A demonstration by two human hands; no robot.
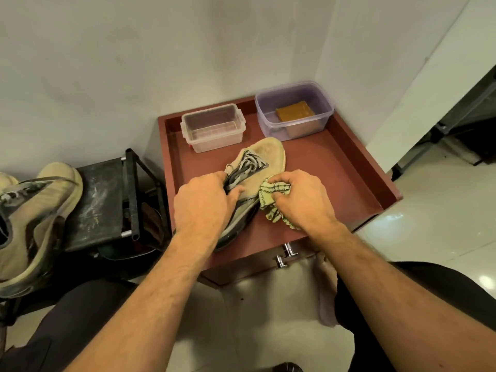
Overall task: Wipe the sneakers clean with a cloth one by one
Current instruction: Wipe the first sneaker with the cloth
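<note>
A tan sneaker (268, 154) with grey laces lies on the red-brown cabinet top (335, 173), toe pointing away from me. My left hand (201, 202) grips it around the collar and tongue, hiding the heel. My right hand (303, 200) clutches a bunched yellow cloth (271, 194) with dark stripes, pressed against the sneaker's right side. A second tan sneaker (35, 224) rests at the far left on a dark rack.
At the back of the cabinet top stand a clear lidless plastic box (213, 127) and a purple-tinted tub (294, 110) with a brown block inside. A dark dusty shoe rack (102, 200) stands to the left. White walls close in behind; glossy tiled floor (442, 218) lies to the right.
</note>
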